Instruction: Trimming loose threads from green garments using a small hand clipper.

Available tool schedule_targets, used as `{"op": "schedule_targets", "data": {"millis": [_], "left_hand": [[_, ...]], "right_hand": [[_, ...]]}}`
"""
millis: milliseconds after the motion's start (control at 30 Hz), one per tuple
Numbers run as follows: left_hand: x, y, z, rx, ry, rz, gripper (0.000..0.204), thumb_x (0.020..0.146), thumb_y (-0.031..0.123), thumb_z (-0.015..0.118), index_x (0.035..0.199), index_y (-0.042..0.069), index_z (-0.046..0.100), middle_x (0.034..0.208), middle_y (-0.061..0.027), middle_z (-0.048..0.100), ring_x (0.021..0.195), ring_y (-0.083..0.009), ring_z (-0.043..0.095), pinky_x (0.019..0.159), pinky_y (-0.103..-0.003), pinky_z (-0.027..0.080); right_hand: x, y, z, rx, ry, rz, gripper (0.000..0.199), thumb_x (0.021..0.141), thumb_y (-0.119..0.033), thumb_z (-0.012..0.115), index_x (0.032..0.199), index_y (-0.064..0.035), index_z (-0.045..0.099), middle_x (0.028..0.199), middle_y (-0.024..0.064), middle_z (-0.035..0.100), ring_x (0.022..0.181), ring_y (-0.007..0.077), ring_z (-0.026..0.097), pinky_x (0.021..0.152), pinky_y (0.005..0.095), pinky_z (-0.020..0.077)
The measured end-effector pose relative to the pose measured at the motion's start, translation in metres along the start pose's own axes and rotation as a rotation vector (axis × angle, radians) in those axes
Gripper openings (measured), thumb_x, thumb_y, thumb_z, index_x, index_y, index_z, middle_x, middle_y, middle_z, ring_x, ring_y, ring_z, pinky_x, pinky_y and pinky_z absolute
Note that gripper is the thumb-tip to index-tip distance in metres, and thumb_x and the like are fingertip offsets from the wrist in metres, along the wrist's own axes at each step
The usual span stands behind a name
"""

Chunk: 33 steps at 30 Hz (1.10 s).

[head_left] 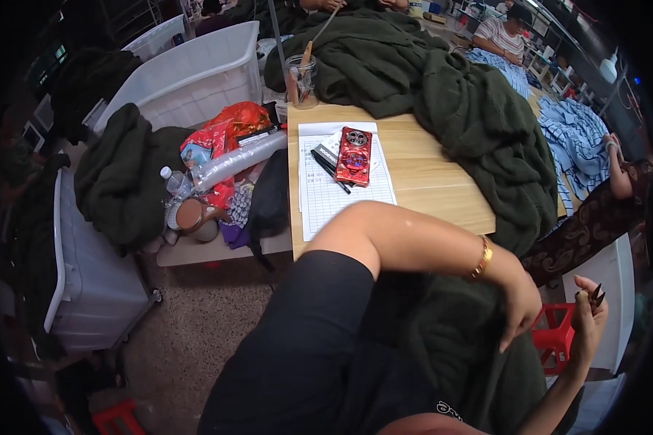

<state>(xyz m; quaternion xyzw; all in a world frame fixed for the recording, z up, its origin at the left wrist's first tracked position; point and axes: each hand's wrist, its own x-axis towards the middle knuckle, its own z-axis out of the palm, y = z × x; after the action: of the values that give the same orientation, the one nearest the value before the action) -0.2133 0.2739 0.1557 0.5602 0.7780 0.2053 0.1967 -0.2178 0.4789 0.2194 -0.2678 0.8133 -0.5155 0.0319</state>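
My left arm, with a gold bracelet at the wrist, reaches across to the right. My left hand [521, 304] points downward, its fingers closed on the edge of a dark green knit fabric [450, 326] draped over my lap. At the far right, my right hand [588, 322] is raised, closed around small thread snips [597, 295] whose dark pointed blades stick up past the fingers. The snips are apart from the fabric. More of the same dark green fabric [479, 123] lies heaped over the back and right of the wooden table [428, 163].
A red phone [354, 157] and a black pen rest on printed sheets [319, 206]. Behind them stands a glass jar [302, 83] with tools. White tubs [189, 80] and a cluttered side shelf [203, 254] are leftward. A red stool [553, 337] stands near my right hand; co-workers sit beyond.
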Motion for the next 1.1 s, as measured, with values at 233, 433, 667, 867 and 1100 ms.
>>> {"op": "schedule_targets", "data": {"millis": [233,433,667,867,1100], "left_hand": [[-0.138,-0.066,-0.046,0.178,1.140,-0.314,0.031,0.077,0.038,0.071,0.087,0.008,0.071,0.083,-0.0104,0.068,0.078,-0.0260,0.066,0.069,-0.035,0.051],[-0.231,-0.084,-0.115,0.156,1.307,-0.762,0.026,0.081,0.028,0.072,0.087,0.002,0.071,0.075,-0.0080,0.066,0.065,-0.0153,0.064,0.060,-0.028,0.050],[-0.299,0.014,-0.240,-0.060,1.457,-0.972,0.053,0.089,0.017,0.066,0.133,-0.001,0.044,0.070,-0.0088,0.064,0.057,-0.0152,0.063,0.045,-0.024,0.048],[-0.326,-0.005,-0.315,0.099,1.373,-1.330,0.021,0.093,0.010,0.052,0.083,0.000,0.067,0.074,-0.0092,0.068,0.055,-0.0169,0.061,0.052,-0.031,0.051],[-0.324,0.013,-0.299,0.120,1.447,-1.377,0.021,0.093,0.012,0.050,0.092,0.001,0.067,0.087,-0.0102,0.070,0.064,-0.0169,0.065,0.057,-0.031,0.052]], "right_hand": [[0.005,-0.016,0.063,0.057,-0.313,0.105,0.061,0.073,-0.017,0.068,0.127,0.0044,0.052,0.080,-0.0051,0.053,0.071,0.0028,0.047,0.065,0.0187,0.0368],[0.036,-0.010,0.101,0.325,-0.472,0.047,0.013,0.085,-0.008,0.063,0.092,0.0028,0.063,0.084,-0.0011,0.063,0.075,0.0038,0.056,0.068,0.0202,0.0444],[0.066,0.026,0.125,0.623,-0.508,-0.082,0.011,0.085,-0.007,0.063,0.094,-0.0016,0.062,0.085,-0.0012,0.063,0.072,0.0043,0.057,0.063,0.0208,0.0448],[0.066,0.104,0.108,0.822,-0.216,0.076,0.011,0.086,-0.013,0.067,0.088,-0.0058,0.060,0.082,-0.0049,0.058,0.073,0.0038,0.054,0.069,0.0184,0.0424],[0.076,0.167,0.079,1.007,-0.179,0.166,0.018,0.092,-0.017,0.060,0.104,-0.0044,0.062,0.099,-0.0006,0.061,0.089,0.0101,0.058,0.080,0.0246,0.0450]]}}
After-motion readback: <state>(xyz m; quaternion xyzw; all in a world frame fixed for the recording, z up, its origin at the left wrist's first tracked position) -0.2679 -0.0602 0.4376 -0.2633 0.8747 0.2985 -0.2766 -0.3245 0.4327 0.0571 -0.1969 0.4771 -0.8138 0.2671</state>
